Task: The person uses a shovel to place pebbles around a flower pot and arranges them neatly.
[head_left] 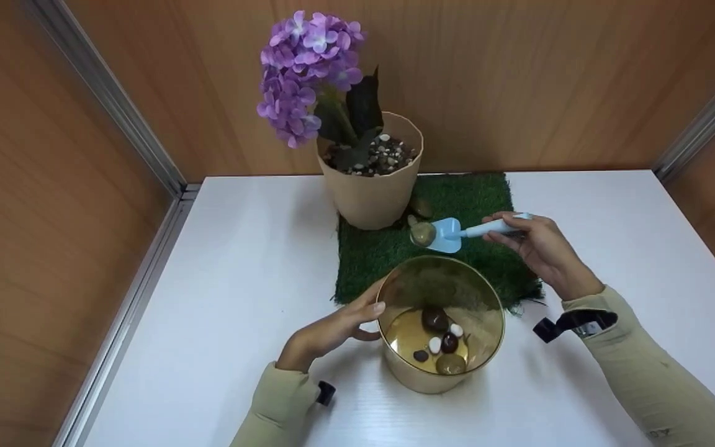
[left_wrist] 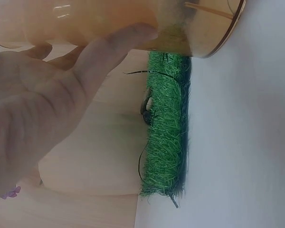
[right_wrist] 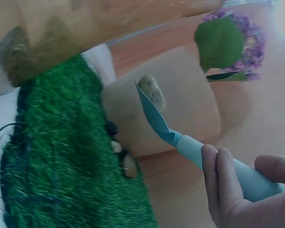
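Stone [head_left: 422, 234], greenish-brown and rounded, is lying left of the right hand [head_left: 544, 253], at the far end of the light-blue shovel [head_left: 449, 237]. Right fingers and thumb are pinching the handle, whose long axis is running leftward from them, nearly sideways. Against the blade, the stone is resting with its longer side roughly along it, as the right wrist view is showing. Left of these fingers and closer to the body, the amber container [head_left: 416, 380] is standing mouth up, its far rim just short of the stone. The left hand [head_left: 332, 329] is cupping that container's left side; from its fingers the stone is lying forward and right, the right fingers being nearer. Farther forward-left of the right fingers, the flowerpot [head_left: 368, 200] is standing on the grass mat [head_left: 367, 264].
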`<action>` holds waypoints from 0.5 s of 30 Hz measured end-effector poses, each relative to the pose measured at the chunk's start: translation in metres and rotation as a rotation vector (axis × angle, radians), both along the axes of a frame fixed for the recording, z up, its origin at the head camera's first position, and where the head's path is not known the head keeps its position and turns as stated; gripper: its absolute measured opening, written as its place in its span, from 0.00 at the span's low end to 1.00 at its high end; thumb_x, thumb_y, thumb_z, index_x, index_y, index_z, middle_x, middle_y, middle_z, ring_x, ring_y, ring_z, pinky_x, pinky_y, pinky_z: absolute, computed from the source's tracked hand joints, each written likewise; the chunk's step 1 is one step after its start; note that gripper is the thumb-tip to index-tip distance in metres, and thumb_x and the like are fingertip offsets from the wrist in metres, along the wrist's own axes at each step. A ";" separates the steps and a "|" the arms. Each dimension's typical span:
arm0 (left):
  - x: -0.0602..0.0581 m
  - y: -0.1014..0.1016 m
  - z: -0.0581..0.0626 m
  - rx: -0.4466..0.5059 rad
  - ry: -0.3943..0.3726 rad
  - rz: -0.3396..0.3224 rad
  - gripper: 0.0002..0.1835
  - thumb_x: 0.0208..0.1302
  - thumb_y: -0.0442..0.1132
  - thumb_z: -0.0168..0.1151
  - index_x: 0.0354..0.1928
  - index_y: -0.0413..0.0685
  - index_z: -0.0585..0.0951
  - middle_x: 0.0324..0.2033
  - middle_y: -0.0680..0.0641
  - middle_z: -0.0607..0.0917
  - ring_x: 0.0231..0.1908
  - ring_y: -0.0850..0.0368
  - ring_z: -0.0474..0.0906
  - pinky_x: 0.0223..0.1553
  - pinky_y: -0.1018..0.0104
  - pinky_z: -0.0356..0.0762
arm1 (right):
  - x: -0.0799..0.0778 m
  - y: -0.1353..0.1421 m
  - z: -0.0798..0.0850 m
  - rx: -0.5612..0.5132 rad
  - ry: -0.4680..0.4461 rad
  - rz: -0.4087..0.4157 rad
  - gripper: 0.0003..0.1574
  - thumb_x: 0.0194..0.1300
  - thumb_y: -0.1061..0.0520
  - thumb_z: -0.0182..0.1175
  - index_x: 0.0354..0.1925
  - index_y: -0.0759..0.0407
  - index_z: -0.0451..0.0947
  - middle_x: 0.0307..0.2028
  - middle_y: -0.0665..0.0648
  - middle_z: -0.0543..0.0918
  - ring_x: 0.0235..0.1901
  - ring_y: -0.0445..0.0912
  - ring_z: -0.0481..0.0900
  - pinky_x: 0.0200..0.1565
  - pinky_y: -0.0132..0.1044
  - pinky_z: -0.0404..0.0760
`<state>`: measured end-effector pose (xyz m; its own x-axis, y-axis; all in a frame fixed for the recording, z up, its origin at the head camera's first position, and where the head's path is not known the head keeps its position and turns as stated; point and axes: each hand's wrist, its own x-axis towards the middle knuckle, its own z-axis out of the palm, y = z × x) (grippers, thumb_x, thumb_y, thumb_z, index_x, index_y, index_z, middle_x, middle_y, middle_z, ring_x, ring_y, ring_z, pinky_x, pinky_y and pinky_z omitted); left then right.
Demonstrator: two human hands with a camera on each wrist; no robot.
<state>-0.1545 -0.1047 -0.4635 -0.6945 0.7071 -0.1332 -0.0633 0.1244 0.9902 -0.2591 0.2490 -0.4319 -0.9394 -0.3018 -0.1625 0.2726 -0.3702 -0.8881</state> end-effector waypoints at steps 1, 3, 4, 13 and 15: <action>0.000 0.000 0.000 0.001 -0.003 0.000 0.30 0.70 0.55 0.39 0.70 0.79 0.42 0.70 0.60 0.42 0.68 0.51 0.44 0.52 0.52 0.71 | -0.002 -0.003 -0.004 0.002 -0.008 -0.006 0.20 0.68 0.60 0.52 0.54 0.72 0.72 0.56 0.69 0.73 0.54 0.56 0.73 0.58 0.43 0.66; 0.000 0.000 0.000 0.003 -0.012 0.000 0.30 0.70 0.54 0.38 0.70 0.79 0.42 0.70 0.59 0.42 0.68 0.51 0.44 0.52 0.51 0.71 | -0.004 -0.010 -0.011 -0.004 -0.023 -0.018 0.20 0.69 0.60 0.52 0.54 0.73 0.71 0.55 0.69 0.73 0.55 0.56 0.73 0.59 0.44 0.65; 0.000 0.000 0.000 0.003 -0.016 0.000 0.30 0.70 0.54 0.38 0.70 0.79 0.42 0.71 0.59 0.42 0.68 0.51 0.44 0.52 0.51 0.70 | -0.006 -0.013 -0.014 -0.012 -0.031 -0.023 0.20 0.69 0.60 0.52 0.54 0.73 0.71 0.55 0.69 0.73 0.55 0.56 0.72 0.59 0.44 0.64; 0.001 -0.001 0.001 0.003 -0.026 0.007 0.32 0.69 0.59 0.40 0.71 0.77 0.42 0.71 0.58 0.41 0.69 0.51 0.43 0.52 0.53 0.71 | -0.015 -0.033 -0.034 0.003 -0.026 -0.072 0.18 0.68 0.60 0.53 0.51 0.73 0.72 0.52 0.70 0.74 0.55 0.57 0.72 0.57 0.44 0.68; 0.001 -0.001 0.001 0.002 -0.028 0.008 0.33 0.68 0.60 0.41 0.71 0.76 0.41 0.71 0.57 0.40 0.69 0.51 0.43 0.53 0.53 0.71 | -0.016 -0.036 -0.037 0.013 -0.034 -0.081 0.20 0.68 0.59 0.53 0.51 0.74 0.71 0.54 0.71 0.71 0.54 0.57 0.72 0.57 0.43 0.69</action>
